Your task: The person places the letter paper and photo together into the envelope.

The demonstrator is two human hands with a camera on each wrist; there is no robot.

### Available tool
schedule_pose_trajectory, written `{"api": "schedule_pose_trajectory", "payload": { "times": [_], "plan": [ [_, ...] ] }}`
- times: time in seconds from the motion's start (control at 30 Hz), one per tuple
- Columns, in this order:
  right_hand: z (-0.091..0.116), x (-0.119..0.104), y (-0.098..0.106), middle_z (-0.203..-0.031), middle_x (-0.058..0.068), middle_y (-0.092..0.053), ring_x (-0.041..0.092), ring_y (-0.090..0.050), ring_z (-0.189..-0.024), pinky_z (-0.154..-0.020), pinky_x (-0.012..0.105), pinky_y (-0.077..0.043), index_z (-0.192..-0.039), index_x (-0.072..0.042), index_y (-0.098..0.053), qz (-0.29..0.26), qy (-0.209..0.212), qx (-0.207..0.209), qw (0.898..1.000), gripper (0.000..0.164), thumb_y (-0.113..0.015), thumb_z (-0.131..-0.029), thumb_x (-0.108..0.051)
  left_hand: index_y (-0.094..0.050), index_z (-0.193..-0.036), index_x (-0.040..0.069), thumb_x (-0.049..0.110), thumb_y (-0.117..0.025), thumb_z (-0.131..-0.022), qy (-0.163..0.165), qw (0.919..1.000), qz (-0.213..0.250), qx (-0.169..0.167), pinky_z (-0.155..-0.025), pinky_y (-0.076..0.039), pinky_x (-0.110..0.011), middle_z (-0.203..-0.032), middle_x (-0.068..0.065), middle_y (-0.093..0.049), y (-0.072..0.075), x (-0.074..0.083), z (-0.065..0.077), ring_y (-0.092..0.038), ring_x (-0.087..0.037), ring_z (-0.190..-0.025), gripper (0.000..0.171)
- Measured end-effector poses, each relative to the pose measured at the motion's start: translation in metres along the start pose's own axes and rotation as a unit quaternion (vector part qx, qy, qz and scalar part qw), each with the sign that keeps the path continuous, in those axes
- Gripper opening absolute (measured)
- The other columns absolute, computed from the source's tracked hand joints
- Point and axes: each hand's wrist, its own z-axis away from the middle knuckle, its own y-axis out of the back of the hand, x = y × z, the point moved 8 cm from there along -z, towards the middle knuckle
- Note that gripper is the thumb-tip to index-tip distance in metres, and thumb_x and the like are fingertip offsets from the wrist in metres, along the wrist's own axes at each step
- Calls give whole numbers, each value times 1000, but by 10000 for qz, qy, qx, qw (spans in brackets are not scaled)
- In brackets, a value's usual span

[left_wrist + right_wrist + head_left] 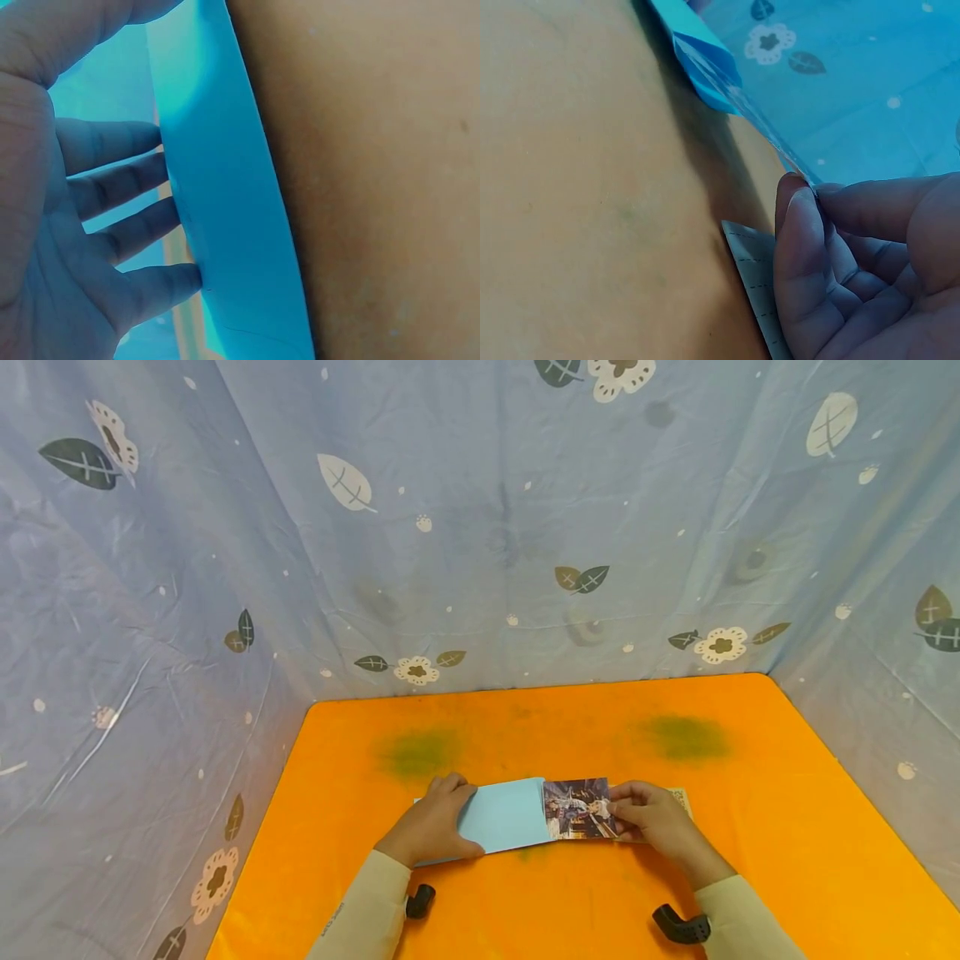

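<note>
A: Where's the photo (579,808)?

B: Over the orange worktop (517,906), to the right of the blue envelope (512,814). Its left end meets the envelope's open end; how far inside it reaches, I can't tell.

A: And the left grip (438,822)?

B: A person's bare hand, grasping the envelope across its width: thumb at the near edge, fingertips at the far one. The wrist view shows those fingers spread along the edge.

A: What about the right grip (660,822)?

B: That hand pinches the photo's right end between thumb and fingers.

A: Anything beneath it?

B: A card (751,262) with dashed lines, partly hidden by the fingers. A patterned corner pokes out past the hand in the head view.

A: And behind?

B: A pale blue curtain (480,527) with leaves and flowers, along the back and both sides of the worktop.
</note>
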Motion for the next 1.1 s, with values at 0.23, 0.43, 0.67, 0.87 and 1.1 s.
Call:
{"api": "schedule_pose_trajectory", "payload": {
  "times": [0.23, 0.43, 0.67, 0.87, 1.1],
  "plan": [
    [-2, 1, -3, -96, 16, -65, 26, -61, -77, -68, 37, -61, -136, 14, -58, 42, -37, 35, 10000, 30, -59, -111, -3, -59, -155, 5, 47, -93, -82, -22, 9999, -92, 62, -94, -56, -42, -143, -2, -52, 1, 3, 1, -48, -24, -127, 91],
    [-2, 0, -6, -99, 16, -66, 26, -63, -77, -68, 36, -61, -143, 17, -56, 27, -47, -55, 10000, 37, -59, -112, -4, -58, -156, 5, 47, -93, -82, -5, 9999, -120, 76, -94, -57, -41, -144, -2, -51, 1, 3, 1, -48, -24, -128, 92],
    [-3, 3, -6, -101, 18, -66, 28, -63, -78, -68, 36, -61, -148, 14, -53, 229, 1, 131, 9997, 40, -57, -112, -1, -58, -156, 5, 47, -94, -82, -75, 9998, -134, 84, -93, -57, -39, -143, -2, -51, -1, 2, 0, -48, -24, -126, 93],
    [-3, 3, -7, -100, 17, -67, 31, -64, -79, -69, 37, -62, -147, 14, -55, 439, 72, 233, 9987, 38, -59, -111, 0, -57, -156, 4, 47, -94, -82, -67, 9998, -155, 80, -93, -57, -39, -145, -4, -51, -1, 1, -1, -48, -25, -127, 93],
    [-5, 2, -12, -97, 16, -67, 31, -65, -76, -62, 37, -58, -144, 15, -56, 481, 168, 104, 9986, 36, -59, -110, 3, -57, -157, 5, 47, -93, -82, -69, 9997, -207, 67, -91, -57, -38, -146, -4, -51, -2, 2, 0, -47, -25, -127, 93]
  ]
}}
